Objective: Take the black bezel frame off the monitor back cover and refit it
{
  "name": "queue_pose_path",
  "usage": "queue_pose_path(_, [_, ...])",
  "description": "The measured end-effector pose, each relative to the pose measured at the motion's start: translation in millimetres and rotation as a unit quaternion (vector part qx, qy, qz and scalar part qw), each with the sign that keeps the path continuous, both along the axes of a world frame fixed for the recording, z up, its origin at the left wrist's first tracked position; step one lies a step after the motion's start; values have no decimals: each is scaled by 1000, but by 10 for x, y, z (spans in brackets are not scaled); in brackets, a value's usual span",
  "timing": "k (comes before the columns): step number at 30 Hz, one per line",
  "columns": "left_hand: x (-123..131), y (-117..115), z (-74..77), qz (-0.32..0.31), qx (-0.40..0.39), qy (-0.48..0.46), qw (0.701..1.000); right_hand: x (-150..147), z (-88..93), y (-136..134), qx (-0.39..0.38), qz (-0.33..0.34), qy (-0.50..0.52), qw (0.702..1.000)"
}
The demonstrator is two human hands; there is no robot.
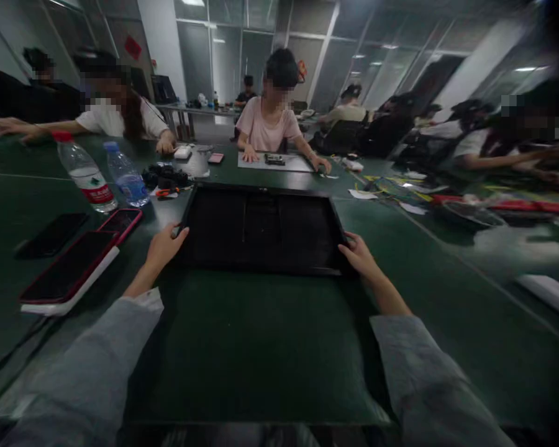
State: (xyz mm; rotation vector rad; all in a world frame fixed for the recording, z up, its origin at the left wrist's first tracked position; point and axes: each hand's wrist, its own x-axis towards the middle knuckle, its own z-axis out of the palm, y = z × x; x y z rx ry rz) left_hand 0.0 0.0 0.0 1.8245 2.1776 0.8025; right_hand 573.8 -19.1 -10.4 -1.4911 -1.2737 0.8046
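Observation:
A wide black rectangular panel with a raised rim (pixel 214 230) is held level in front of me, over the green table (pixel 261 347). It looks like a shallow casing, with a darker recessed section in its middle. My left hand (pixel 165 245) grips its left edge, thumb on top and fingers partly hidden behind the rim. On the opposite short side, my right hand (pixel 358 251) is closed on the edge in the same way. Whether the panel's far side touches the table I cannot tell.
Left of the panel stand a red-capped bottle (pixel 90 180) and a blue-capped bottle (pixel 128 177). Phones (pixel 68 267) lie nearer me, beside a dark cable. A co-worker (pixel 272 118) sits opposite at a white board (pixel 300 163). Wires and a red-edged pile (pixel 507 207) lie right.

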Motion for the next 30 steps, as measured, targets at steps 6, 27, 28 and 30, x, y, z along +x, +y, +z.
queue_pose_path(6, [-93, -18, 48, -24, -34, 7, 999, 59, 95, -143, -54, 16, -7, 998])
queue_pose_path(27, [-93, 67, -60, -15, 24, -148, 989, 53, -4, 8, 48, -42, 109, 992])
queue_pose_path(28, [-91, 67, -62, -15, 27, -154, 988, 98, -13, 13, 55, -51, 102, 992])
queue_pose_path(30, [-85, 66, -66, -22, 30, -169, 985, 200, -35, 26, 67, -77, 91, 991])
